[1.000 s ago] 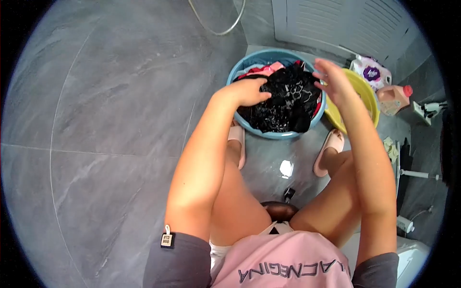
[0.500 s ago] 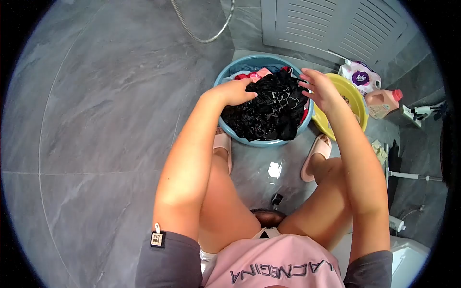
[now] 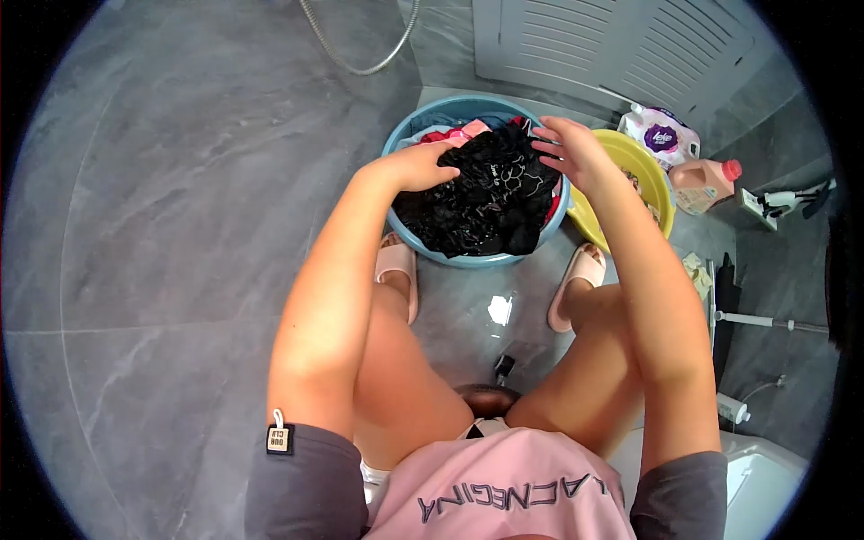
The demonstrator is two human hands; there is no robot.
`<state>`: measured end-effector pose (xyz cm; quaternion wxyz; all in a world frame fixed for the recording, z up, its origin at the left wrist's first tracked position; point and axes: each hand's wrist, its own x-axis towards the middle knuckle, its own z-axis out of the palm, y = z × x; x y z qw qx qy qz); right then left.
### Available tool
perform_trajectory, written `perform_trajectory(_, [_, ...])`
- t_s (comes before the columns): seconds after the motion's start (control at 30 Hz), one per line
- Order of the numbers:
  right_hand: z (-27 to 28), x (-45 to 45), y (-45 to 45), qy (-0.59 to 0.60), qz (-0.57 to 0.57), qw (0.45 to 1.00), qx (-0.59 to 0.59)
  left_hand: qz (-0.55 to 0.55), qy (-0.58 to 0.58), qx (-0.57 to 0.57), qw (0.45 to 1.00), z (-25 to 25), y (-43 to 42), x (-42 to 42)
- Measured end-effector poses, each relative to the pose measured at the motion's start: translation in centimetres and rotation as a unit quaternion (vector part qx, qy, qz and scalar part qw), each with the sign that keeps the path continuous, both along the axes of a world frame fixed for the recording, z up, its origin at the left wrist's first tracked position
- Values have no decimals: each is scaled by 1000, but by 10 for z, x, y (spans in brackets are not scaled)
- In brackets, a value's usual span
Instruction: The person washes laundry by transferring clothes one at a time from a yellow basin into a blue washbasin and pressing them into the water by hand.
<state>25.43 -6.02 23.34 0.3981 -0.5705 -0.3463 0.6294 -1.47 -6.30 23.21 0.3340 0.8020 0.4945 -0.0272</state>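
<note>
A wet black garment (image 3: pixel 486 193) with a pale printed outline lies on top of pink and red clothes (image 3: pixel 463 134) in a blue basin (image 3: pixel 477 262). At the basin's left side my left hand (image 3: pixel 421 167) rests on the black cloth's edge, its thumb apart and its other fingertips partly hidden. My right hand (image 3: pixel 571 151) is over the basin's right rim, fingers spread, with nothing in it. Right beside the blue basin, and partly behind my right forearm, is a yellow basin (image 3: pixel 664 211) with small items inside.
A white and purple package (image 3: pixel 661 137) and a pink bottle with a red cap (image 3: pixel 705 184) stand beyond the yellow basin. My slippered feet flank the floor before the blue basin. A shower hose (image 3: pixel 364 70) hangs at the top, near a louvred grey door (image 3: pixel 612 49).
The whole view has shifted, so the basins and both arms appear farther left. My hands keep nearly the same places over the blue basin.
</note>
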Motion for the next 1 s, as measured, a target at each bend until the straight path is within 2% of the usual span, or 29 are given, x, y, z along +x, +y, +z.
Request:
perform_trajectory(0.17, [-5, -1, 1, 0, 2, 1000, -1, -7, 9, 23, 1000, 3, -5, 1])
perform_trajectory(0.6, [-5, 11, 2, 4, 15, 1000, 8, -1, -16, -11, 1000, -10, 4, 13])
perform_trajectory(0.67, [-3, 14, 1, 1, 6, 1000, 5, -15, -27, 26, 999, -16, 6, 17])
perform_trajectory(0.77, [-3, 21, 0, 1, -3, 1000, 2, -9, 18, 22, 1000, -18, 9, 29])
perform_trajectory(0.9, [-6, 39, 0, 5, 0, 1000, 6, -42, 11, 48, 998, -22, 11, 48])
perform_trajectory(1.0, [-3, 59, -3, 6, 4, 1000, 13, -19, 9, 53, 998, -16, 8, 67])
